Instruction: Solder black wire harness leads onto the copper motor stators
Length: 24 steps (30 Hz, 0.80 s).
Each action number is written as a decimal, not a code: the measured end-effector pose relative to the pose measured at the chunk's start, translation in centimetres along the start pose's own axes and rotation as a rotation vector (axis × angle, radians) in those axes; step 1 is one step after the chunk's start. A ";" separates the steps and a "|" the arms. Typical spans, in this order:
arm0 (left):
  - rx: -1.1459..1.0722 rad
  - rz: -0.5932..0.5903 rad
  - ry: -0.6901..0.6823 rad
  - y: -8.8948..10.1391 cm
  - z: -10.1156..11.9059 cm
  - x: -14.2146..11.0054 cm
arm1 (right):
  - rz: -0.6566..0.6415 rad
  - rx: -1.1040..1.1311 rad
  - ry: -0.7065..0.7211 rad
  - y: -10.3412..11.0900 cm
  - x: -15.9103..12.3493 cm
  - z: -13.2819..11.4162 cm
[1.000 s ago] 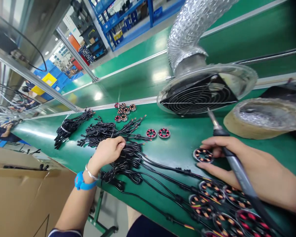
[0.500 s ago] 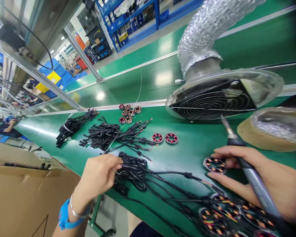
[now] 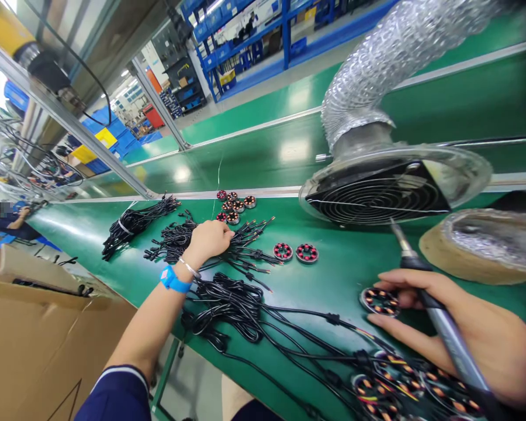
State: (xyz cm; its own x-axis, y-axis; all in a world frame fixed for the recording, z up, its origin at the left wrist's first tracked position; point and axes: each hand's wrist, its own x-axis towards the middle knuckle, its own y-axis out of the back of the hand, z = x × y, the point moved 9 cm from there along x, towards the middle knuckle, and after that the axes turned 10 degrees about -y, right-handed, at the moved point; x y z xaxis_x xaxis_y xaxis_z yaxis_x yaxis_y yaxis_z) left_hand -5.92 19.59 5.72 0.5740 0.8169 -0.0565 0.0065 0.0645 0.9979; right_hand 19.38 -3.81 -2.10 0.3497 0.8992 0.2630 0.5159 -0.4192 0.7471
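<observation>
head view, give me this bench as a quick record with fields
left hand: at a tangled black cable pile, grip hidden
right hand: holds a metal-rimmed ring with copper coils and a grey pen-shaped tool with metal tip
between hands: two round red-coiled rings, side by side
beyond right hand: black wire-guarded fan below a silver corrugated duct

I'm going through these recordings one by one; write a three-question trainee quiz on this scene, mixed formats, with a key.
1. Multiple choice: which of these is nearest the left hand?
A) silver corrugated foil duct
B) loosely heaped thin black cables
C) brown cardboard box

2. True or false: the right hand holds a grey-and-black, pen-shaped tool with a pointed metal tip.

3. Count: how many red-and-black, ring-shaped parts lie on the green tabletop between the two hands?

Key: 1 B; 2 true; 3 two.
</observation>
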 end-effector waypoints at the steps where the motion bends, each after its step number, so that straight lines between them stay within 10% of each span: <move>1: -0.029 0.004 0.004 -0.4 0.1 0.4 | -0.031 0.031 0.027 -0.1 0.0 -0.4; 5: -0.185 0.134 0.024 0.8 -0.8 0.0 | -0.045 0.072 0.063 0.4 0.2 -1.2; 10: -0.433 0.443 0.063 6.8 -5.8 -5.4 | 0.001 0.081 0.118 0.7 0.2 -1.8; 15: -1.155 0.997 -0.017 11.6 -9.9 -10.9 | -0.008 0.089 0.096 0.0 -0.1 -0.8; 20: -1.256 0.668 -0.054 9.2 -6.1 -6.6 | 0.011 0.084 0.111 0.0 0.0 -1.0; 24: -1.309 1.107 -0.096 11.7 -7.7 -6.9 | 0.048 0.070 0.159 0.6 0.4 -2.0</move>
State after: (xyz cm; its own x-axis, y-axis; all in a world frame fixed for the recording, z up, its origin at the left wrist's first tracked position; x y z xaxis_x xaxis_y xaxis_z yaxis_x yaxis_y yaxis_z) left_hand -16.11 19.12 17.57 -0.1124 0.7603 0.6398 -0.9905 -0.0340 -0.1335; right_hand 18.26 -3.50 -0.31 0.2499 0.8843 0.3945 0.5565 -0.4645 0.6889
